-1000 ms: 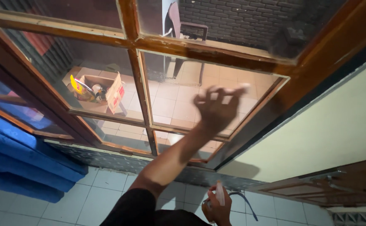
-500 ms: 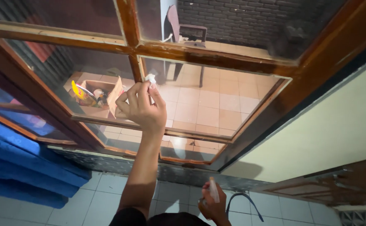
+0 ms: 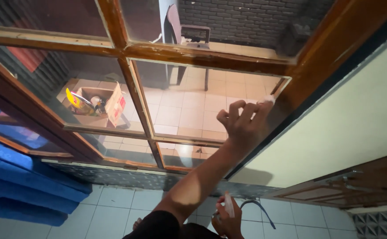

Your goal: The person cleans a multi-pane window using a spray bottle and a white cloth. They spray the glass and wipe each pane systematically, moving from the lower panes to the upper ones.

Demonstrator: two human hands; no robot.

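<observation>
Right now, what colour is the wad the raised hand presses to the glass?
White: a small wad pinched in the left hand against the window pane, seen in the head view.

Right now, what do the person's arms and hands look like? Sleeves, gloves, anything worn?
Both hands are bare: no gloves, rings or watch show. The left hand is on a long arm, bare from the wrist down to a short black sleeve near the shoulder. Only the right hand itself shows at the bottom edge; its arm is out of view, so its sleeve cannot be told.
</observation>
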